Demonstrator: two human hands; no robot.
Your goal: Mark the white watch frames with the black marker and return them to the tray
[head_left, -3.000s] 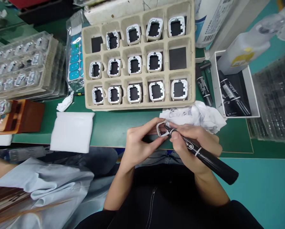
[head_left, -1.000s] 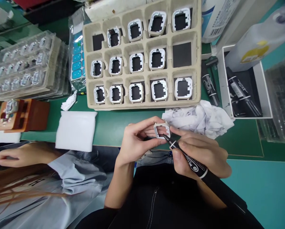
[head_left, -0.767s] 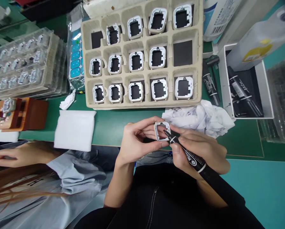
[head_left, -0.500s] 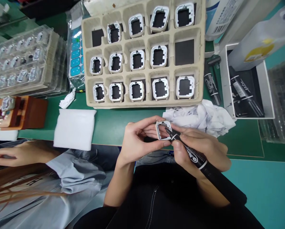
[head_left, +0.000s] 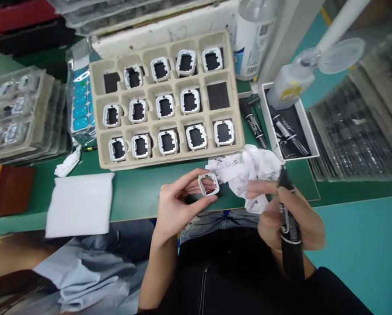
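Between the thumb and fingers of my left hand (head_left: pixel 179 203) is a pale watch case frame (head_left: pixel 201 186), held upright over the table's front edge. My right hand (head_left: pixel 292 214), smeared by motion, grips a black marker pen (head_left: pixel 289 227) with its dark tip pointing up and away from me. The marker is apart from the frame. A crumpled, spotted white cloth (head_left: pixel 248 168) lies just beyond both hands. Behind it a beige moulded tray (head_left: pixel 168 162) carries several similar frames in its compartments, and two compartments show only dark pads.
At right stands a white box (head_left: pixel 297 158) with a bottle (head_left: pixel 291 87) and markers; another marker (head_left: pixel 255 130) lies beside it. A folded white cloth (head_left: pixel 79 205) lies left, near a co-worker's sleeve (head_left: pixel 84 271). Stacked trays (head_left: pixel 47 127) and a brown block (head_left: pixel 8 190) stand farther left.
My right hand has drawn the marker away from the frame to the right and turned its tip upward. My left hand still holds the frame. The camera view has shifted.
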